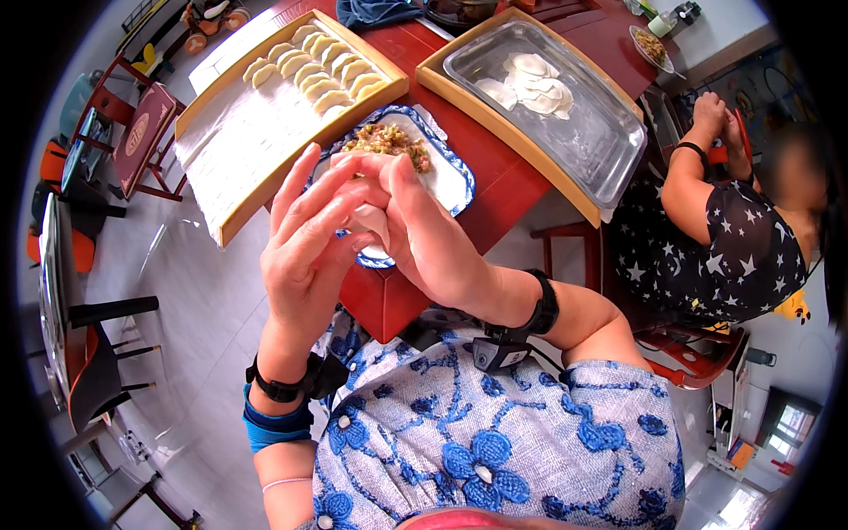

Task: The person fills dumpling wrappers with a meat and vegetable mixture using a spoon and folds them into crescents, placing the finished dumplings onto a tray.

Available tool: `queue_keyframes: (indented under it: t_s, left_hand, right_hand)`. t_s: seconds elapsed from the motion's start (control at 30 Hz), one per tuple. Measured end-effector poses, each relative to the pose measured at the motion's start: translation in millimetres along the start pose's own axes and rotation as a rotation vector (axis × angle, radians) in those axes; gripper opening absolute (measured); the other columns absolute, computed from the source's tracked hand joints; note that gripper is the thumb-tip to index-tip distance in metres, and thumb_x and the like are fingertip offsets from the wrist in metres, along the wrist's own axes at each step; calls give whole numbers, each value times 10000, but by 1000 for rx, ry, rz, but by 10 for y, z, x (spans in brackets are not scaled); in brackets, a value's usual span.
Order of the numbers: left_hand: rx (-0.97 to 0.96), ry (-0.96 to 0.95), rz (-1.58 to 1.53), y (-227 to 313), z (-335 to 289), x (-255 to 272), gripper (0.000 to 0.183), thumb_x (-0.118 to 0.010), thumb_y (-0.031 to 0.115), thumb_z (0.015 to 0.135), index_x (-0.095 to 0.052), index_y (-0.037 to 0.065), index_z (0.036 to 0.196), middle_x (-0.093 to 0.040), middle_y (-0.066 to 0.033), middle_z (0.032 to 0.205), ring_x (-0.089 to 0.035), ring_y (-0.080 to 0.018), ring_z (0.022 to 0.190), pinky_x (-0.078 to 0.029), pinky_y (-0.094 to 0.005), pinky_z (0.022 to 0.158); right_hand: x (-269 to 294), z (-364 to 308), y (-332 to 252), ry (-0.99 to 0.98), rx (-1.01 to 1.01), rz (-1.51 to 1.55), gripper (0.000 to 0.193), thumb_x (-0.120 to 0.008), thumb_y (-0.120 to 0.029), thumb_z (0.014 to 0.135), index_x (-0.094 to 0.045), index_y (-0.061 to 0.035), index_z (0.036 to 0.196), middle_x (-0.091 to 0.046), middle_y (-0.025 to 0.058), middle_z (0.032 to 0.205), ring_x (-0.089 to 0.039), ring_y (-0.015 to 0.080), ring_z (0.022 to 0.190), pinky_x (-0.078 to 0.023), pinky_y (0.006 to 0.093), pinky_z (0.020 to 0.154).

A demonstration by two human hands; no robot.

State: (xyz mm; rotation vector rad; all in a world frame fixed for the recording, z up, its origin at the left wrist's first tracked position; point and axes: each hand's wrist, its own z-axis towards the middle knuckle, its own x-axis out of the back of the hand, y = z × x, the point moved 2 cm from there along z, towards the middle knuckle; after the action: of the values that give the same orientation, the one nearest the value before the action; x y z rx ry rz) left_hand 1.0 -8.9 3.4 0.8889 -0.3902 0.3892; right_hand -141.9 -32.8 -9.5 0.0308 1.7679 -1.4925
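My left hand (305, 234) and my right hand (424, 225) meet over the near corner of the red table. Between them is a pale dumpling (374, 223), both hands' fingers closed around it. Fingers cover most of it, so whether its edge is sealed cannot be seen. Just beyond my fingertips sits a blue-rimmed white dish (461, 170) with chopped filling (389, 141). Rows of shaped dumplings (322, 66) lie at the far end of a wooden tray (212, 225) on the left. Round dough wrappers (536, 84) are piled in a clear rectangular pan (601, 141) on the right.
The pan rests in a second wooden tray (530, 168). At the right sits another person (707, 238) in star-patterned black clothing, hands raised. A plate of food (652, 49) stands at the far right, a dark blue cloth (375, 11) at the back. Chairs (141, 137) stand left.
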Motion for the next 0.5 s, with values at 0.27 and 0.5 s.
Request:
queue_keyframes:
  t_s: [0.27,0.5]
  left_hand:
    - [180,143,-97,-260,223,241,78,-651,21,884,-689,-18,939,-713,-134,1022,-663,-282,1055,-513,-374,936]
    - [859,277,-556,-2062,881,511,281,-644,159,940,-637,-46,1131,-663,-131,1077,-679,-216,947,-585,-313,846]
  right_hand:
    - [259,-43,-227,88,154,-162,701,-256,-585,1010,-339,-14,1409,-597,147,1183,-591,206,1117,-451,361,988]
    - [1618,-341,-79,557,326,-703,468,-421,-414,1034,-521,10,1205,-639,68,874,-595,116,776,-502,264,741]
